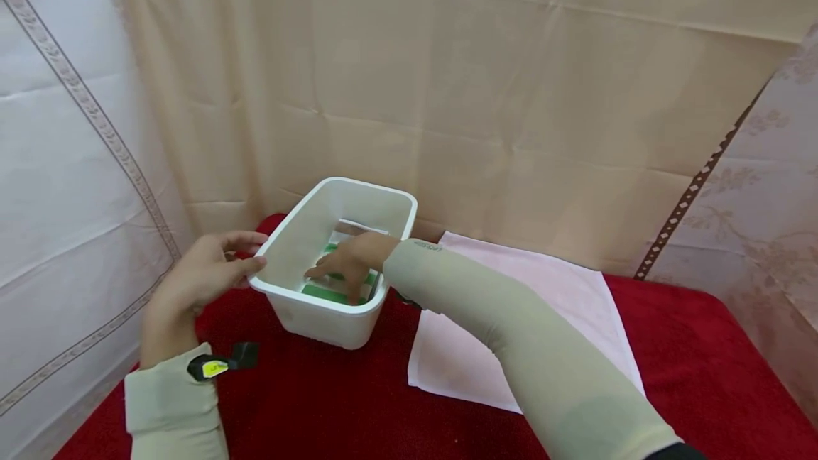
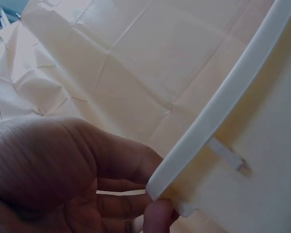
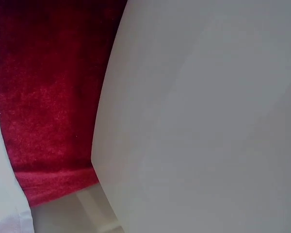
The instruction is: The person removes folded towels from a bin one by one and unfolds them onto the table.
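Observation:
A white plastic tub stands on the red cloth, its long side running away from me. My left hand pinches the rim at the tub's left side; in the left wrist view, thumb and fingers of that hand lie on either side of the rim. Inside the tub, my right hand reaches down with fingers spread, touching a flat green-and-white item on the bottom. The hand covers part of it, so its kind is unclear. The right wrist view shows the tub's outer wall, not the hand.
A pale pink cloth lies flat right of the tub, partly under my right forearm. Red cloth covers the table. A beige curtain hangs close behind, and white patterned cloth hangs at the left.

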Available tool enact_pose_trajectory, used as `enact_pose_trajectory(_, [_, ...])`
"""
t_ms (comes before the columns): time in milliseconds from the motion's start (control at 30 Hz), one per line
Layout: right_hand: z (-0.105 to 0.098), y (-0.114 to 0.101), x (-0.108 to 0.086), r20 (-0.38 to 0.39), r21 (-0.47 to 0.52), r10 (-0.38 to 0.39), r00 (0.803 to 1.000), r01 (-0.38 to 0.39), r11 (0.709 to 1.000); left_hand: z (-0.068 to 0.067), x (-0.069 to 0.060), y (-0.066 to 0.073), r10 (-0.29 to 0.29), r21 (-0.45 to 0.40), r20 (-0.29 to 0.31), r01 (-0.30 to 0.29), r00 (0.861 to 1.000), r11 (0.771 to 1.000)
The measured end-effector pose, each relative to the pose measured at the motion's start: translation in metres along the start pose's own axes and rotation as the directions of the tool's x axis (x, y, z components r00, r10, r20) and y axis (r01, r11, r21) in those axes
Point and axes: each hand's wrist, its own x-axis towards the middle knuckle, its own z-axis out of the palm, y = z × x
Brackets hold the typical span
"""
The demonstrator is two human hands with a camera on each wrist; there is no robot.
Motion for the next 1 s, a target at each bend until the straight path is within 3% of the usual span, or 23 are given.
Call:
enact_pose_trajectory(167, [0.0006,-0.0005,-0.0001,-0.01,-0.1,0.039,0.999,-0.04,0.994,0.0002,-0.0003,-0.0005,-0.013,-0.008,0.004,0.013,1.0,1.0])
enact_pose_trajectory(300, [0.0014,-0.0001,0.0005,-0.073,-0.192,0.04,0.996,-0.054,0.98,-0.0001,-0.0004,0.0002,-0.013,-0.023,0.005,0.013,1.0,1.0])
enact_pose_trajectory(833, [-0.0032,0.0048,-0.0016,-0.249,-0.107,0.024,0.968,-0.052,0.993,-0.0021,0.0,0.0003,-0.007,-0.071,0.011,0.008,1.0,0.997])
enact_pose_trajectory(1000, [-0.0029,0.0056,-0.0023,-0.271,-0.11,0.023,0.962,-0.055,0.992,-0.0014,-0.0008,-0.0003,-0.012,-0.096,0.016,0.014,1.0,0.995])
